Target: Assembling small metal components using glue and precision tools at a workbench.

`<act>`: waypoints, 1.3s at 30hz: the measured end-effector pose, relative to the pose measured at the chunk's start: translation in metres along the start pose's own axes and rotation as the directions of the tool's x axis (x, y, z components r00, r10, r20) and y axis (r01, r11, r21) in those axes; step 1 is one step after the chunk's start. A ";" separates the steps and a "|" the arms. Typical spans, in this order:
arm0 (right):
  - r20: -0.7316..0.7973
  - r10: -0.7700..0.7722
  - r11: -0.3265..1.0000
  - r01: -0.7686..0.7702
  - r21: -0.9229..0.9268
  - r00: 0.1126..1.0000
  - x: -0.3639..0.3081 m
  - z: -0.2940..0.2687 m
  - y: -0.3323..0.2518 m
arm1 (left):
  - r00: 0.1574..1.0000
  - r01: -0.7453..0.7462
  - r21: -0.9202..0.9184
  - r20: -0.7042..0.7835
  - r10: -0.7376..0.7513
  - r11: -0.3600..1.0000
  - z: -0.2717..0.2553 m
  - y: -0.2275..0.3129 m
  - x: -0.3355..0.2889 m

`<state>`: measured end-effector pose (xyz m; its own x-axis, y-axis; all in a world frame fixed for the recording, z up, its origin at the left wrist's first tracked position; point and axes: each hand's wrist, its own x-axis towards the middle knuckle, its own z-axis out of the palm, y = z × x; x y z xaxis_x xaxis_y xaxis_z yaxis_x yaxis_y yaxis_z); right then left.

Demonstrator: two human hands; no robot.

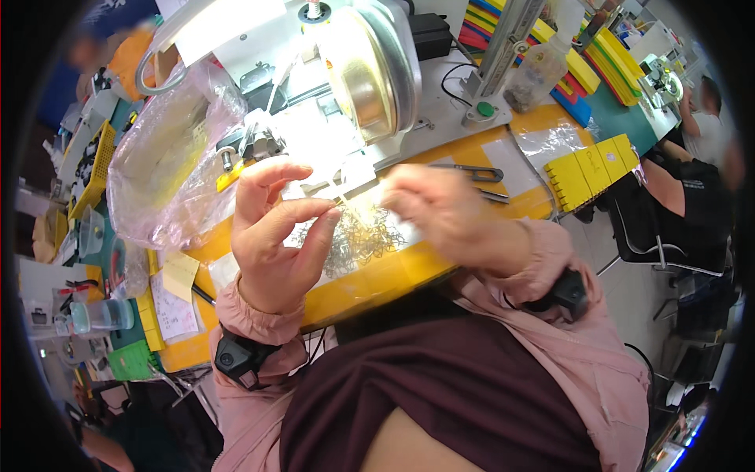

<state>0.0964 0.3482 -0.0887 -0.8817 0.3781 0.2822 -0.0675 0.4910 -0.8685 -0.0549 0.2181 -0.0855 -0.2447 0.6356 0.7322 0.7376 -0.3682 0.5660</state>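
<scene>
My left hand [279,244] is raised over the near edge of the bench, thumb and index finger pinched at the tips; whatever is between them is too small to name. Opposite it, my right hand [448,212] is curled with its fingers drawn together, blurred by motion; what it holds, if anything, is hidden. Below and between both hands lies a tangled heap of small, thin metal pieces [346,252]. Just beyond the fingertips is a bright, lit machine with a large round gold-and-silver wheel [366,75].
A clear plastic bag [173,165] bulges at the left, near papers [174,303]. Dark metal tools [476,173] lie right of my right hand. A yellow toothed bin [590,171] sits at the bench's right end, with a transparent bottle [537,75] behind. Other people sit at the right.
</scene>
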 end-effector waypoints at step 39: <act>-0.135 -0.276 0.960 0.265 -0.088 0.952 -0.012 0.031 0.009 | 0.998 0.066 -0.069 0.002 -0.066 0.995 0.003 -0.004 -0.003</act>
<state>0.0921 0.3235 -0.1131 -0.7573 0.3307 0.5631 -0.2577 0.6410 -0.7230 -0.0550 0.2195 -0.0911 -0.2915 0.6595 0.6929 0.6746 -0.3718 0.6377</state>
